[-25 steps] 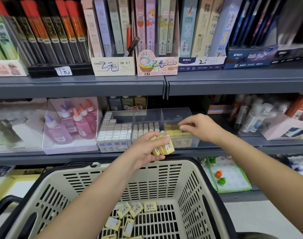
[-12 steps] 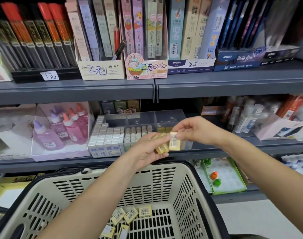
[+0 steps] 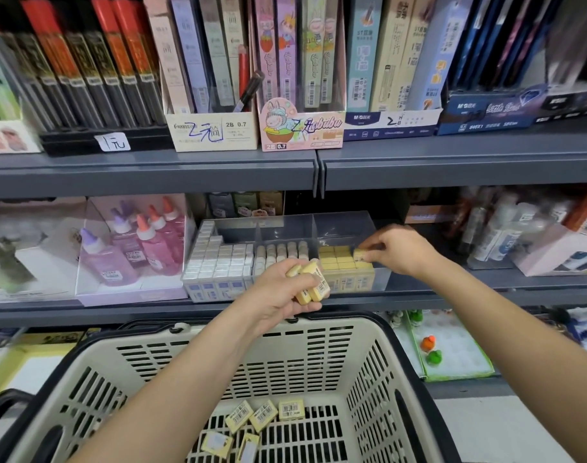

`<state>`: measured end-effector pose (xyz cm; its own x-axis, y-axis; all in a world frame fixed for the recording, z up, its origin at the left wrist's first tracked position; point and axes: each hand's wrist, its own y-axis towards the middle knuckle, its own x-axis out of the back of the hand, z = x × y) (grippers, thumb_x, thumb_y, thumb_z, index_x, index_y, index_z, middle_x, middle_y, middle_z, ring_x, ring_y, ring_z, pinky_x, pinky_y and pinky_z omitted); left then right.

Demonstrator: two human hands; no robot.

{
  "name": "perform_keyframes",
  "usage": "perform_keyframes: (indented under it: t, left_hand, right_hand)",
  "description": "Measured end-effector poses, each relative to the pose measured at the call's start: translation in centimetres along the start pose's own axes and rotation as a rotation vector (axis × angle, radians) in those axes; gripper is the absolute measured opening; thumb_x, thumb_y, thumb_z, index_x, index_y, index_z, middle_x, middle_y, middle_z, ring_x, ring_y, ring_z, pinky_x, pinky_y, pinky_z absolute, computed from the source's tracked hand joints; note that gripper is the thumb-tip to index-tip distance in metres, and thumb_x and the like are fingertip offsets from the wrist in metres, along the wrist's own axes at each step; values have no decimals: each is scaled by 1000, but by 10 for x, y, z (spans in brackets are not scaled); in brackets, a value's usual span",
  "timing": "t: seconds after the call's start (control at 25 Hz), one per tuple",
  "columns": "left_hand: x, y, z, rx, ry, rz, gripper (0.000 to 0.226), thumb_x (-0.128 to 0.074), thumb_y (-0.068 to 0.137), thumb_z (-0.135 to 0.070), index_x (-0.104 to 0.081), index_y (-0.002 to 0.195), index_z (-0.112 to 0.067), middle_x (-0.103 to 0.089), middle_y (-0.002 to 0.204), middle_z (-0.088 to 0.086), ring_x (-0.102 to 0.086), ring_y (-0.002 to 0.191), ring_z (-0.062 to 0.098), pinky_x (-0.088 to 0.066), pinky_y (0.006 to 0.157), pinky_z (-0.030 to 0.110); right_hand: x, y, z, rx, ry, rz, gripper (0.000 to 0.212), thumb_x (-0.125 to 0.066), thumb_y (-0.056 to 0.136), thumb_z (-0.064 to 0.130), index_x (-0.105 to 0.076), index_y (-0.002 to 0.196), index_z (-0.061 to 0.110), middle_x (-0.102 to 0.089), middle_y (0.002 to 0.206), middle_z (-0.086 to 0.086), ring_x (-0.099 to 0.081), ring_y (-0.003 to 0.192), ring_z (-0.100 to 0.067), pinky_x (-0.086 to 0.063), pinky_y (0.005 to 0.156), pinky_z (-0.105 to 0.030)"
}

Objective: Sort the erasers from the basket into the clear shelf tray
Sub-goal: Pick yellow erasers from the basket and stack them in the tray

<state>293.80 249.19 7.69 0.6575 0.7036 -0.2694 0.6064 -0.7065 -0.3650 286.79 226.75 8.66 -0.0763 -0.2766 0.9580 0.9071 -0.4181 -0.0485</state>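
Yellow eraser [image 3: 359, 254], pinched in right hand [image 3: 400, 250] fingers, hovers at the right compartment of the clear tray [image 3: 347, 220], likely needing flush seating beside its rows; left hand [image 3: 278, 297] fingers clasp spares [image 3: 311, 285].

Upper shelf [image 3: 152, 172], 11 o'clock: white tag [image 3: 113, 142] on the black tray [image 3: 68, 143], handwritten "1元"; 12 o'clock: cream display box [image 3: 215, 131] printed "2B 0.7", pink display box [image 3: 300, 130] printed "2B 0.7" at its lower left corner. 1 o'clock: white-and-blue box [image 3: 390, 123] and dark blue box [image 3: 486, 111] each carry "M&G". Loose erasers [image 3: 263, 415], 6 o'clock: barcode stickers, digits too small to read.
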Motion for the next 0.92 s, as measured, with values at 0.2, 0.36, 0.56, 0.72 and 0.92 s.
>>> perform_keyframes:
  t: [0.2, 0.36, 0.56, 0.72, 0.92]
  left_hand:
    - [0, 1, 1, -21, -28, -41, 26, -64, 82, 3, -56, 101, -12, -64, 103, 17, -69, 83, 25, -56, 56, 27]
    - [-2, 1, 1, -36, -34, -37, 22, -67, 80, 2, -57, 96, -9, -67, 88, 12, -71, 69, 17, -58, 57, 28]
    - [-9, 2, -1, -52, 46, -23, 18, -70, 78, -1, -60, 90, -11, -68, 84, 9, -69, 71, 17, -57, 57, 26]
    - [-24, 3, -1, -44, 75, 0, 15, -67, 82, -3, -58, 93, -9, -67, 81, 7, -68, 67, 13, -57, 56, 24]
    - [-21, 4, -7, -66, 2, -35, 7, -48, 91, -2, -51, 94, -7, -70, 89, 12, -68, 81, 18, -58, 66, 27]
  right_hand:
    - [-5, 4, 4, 52, -100, 51, 26, -54, 92, 33, -67, 114, 27, -62, 124, 6, -55, 113, -18, -42, 96, -31]
    - [0, -2, 11, 81, -189, 41, 29, -49, 95, 33, -64, 118, 26, -61, 125, 4, -54, 115, -20, -42, 98, -35]
    - [5, -30, 37, 278, 310, -46, 25, -57, 90, 32, -67, 112, 24, -67, 104, 13, -59, 94, 0, -43, 83, -17]
    - [12, -39, 45, 304, 329, 92, 10, -62, 88, 21, -68, 94, 26, -63, 82, 18, -58, 77, 3, -43, 71, -12]
    - [38, -25, 14, 103, 373, -156, 9, -63, 87, 17, -64, 95, 20, -67, 88, 3, -62, 84, -15, -50, 80, -27]
